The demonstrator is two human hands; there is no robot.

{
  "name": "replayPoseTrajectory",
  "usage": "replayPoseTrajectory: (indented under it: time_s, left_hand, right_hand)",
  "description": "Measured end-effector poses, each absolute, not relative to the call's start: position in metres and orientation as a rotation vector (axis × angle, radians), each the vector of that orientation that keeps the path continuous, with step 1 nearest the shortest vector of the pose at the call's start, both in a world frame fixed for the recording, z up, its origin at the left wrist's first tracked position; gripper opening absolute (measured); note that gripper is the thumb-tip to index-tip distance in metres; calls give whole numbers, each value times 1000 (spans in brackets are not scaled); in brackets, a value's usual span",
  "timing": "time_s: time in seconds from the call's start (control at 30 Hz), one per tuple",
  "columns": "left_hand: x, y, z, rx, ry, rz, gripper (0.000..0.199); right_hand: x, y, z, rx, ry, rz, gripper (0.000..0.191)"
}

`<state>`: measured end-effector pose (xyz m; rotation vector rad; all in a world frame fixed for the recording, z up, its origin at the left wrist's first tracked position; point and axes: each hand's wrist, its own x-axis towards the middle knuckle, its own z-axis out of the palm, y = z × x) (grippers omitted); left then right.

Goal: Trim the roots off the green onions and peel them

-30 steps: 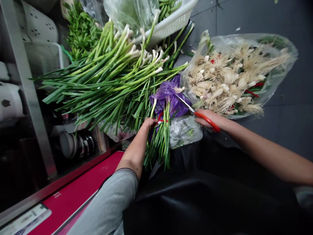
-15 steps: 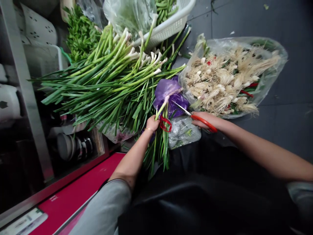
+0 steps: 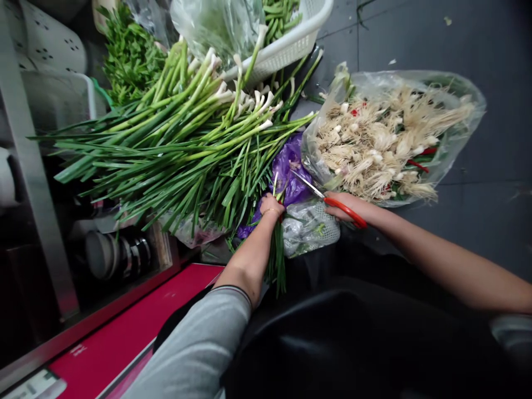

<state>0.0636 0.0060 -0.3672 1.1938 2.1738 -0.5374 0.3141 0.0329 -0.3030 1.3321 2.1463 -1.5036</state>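
Observation:
My left hand [image 3: 272,205] is closed around green garlic stalks; a short pale-green end sticks up above the fist and long leaves [image 3: 276,260] hang below it. In my right hand [image 3: 343,206] are scissors [image 3: 343,210] with red handles. Their blades point up and left over a crumpled purple plastic bag [image 3: 291,163], apart from the stalks. A large heap of green garlic [image 3: 178,144] lies left of and beyond my left hand, white bulb ends pointing away. To the right, a clear plastic bag [image 3: 461,144] holds cut root ends [image 3: 382,138] and some red bits.
Behind the heap stands a white basket [image 3: 286,52] with green pods and a bagged vegetable. Leafy greens [image 3: 131,58] lie at the back left. A small plastic-covered basket [image 3: 311,227] sits between my arms. A metal-framed shelf [image 3: 41,166] borders the left, above a red panel [image 3: 137,321].
My left hand has moved slightly right and turned over, nearer the scissors. The bulb and roots that stuck up from it, and the red band beside it, no longer show. The scissors barely moved.

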Motion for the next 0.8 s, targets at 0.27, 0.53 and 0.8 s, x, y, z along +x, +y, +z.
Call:
replayPoseTrajectory:
  time_s: [0.27, 0.53, 0.8]
  left_hand:
    - [14, 14, -311, 1081, 1932, -422, 39]
    - [-57, -20, -149, 1159, 1772, -104, 25]
    - [-40, -69, -42, 1404, 1793, 327, 29]
  right_hand:
    - [345, 19, -252, 1352, 2378, -1222, 16]
    - [412, -31, -124, 1643, 2513, -1415, 28]
    - [318, -100, -35, 2051, 1620, -2722, 39]
